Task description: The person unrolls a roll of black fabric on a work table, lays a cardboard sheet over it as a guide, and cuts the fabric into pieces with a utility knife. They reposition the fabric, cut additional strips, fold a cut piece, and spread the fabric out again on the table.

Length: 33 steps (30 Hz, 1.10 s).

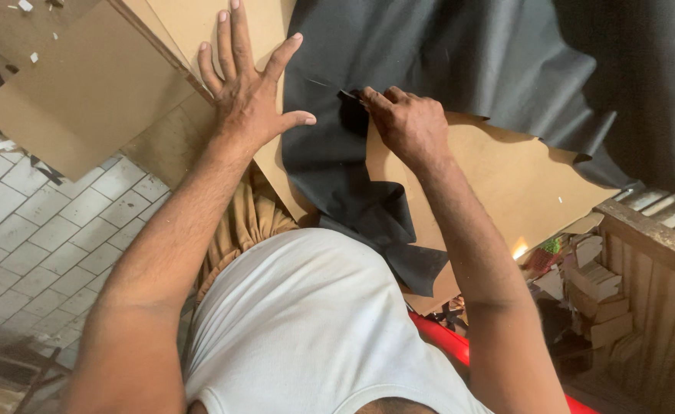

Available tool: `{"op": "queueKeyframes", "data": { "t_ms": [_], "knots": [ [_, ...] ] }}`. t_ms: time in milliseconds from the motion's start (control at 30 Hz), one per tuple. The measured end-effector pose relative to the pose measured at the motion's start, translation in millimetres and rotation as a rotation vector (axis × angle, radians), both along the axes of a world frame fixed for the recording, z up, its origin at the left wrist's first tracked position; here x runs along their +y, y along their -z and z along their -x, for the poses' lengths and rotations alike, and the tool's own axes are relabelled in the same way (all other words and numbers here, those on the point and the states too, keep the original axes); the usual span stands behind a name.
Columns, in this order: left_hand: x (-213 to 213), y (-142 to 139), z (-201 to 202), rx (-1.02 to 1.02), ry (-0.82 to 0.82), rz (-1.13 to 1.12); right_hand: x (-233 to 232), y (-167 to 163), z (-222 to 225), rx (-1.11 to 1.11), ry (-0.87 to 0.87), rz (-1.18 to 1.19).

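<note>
The left hand [247,96] lies flat with its fingers spread wide, holding nothing, pressing down on the tan board [199,31] beside the edge of the black sheet [445,54], seemingly to keep the layers from sliding. The right hand [406,123] is curled closed, fingertips pinched around a small dark tool [347,95] (a blade, it seems, though too little shows to be sure) whose tip meets the black sheet. That sheet drapes across the board, one cut strip trailing down toward the person's white vest [307,322]. A second cardboard panel [84,84] leans at the upper left, above the tiled floor [38,238]
</note>
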<state>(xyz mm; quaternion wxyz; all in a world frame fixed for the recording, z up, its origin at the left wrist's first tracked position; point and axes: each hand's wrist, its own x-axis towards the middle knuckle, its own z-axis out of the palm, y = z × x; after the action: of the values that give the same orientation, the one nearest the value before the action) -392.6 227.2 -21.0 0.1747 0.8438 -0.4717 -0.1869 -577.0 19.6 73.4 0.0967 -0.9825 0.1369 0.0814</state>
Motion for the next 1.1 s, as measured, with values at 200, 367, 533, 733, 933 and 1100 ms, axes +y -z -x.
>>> {"op": "queueKeyframes", "data": {
  "t_ms": [200, 367, 533, 733, 933, 1100],
  "knots": [
    [-2, -2, -2, 0.000, 0.028, -0.010, -15, -3, 41, -0.030, 0.053, 0.023],
    [1, -1, -5, 0.037, 0.049, 0.014, -14, 7, 76, -0.089, 0.103, 0.062],
    [7, -16, -10, 0.126, 0.064, 0.105, 5, 3, 117, -0.127, 0.324, 0.121],
    [4, -37, 22, 0.316, 0.149, 0.315, 73, -14, 152, -0.354, 0.510, -0.122],
    [-12, -57, 90, 1.157, -0.063, 0.258, 130, 6, 158, -0.388, 0.771, -0.911],
    [-42, -111, 107, 1.752, -0.192, 0.327, 145, -27, 179, -0.676, 0.912, -0.861]
  ]
}}
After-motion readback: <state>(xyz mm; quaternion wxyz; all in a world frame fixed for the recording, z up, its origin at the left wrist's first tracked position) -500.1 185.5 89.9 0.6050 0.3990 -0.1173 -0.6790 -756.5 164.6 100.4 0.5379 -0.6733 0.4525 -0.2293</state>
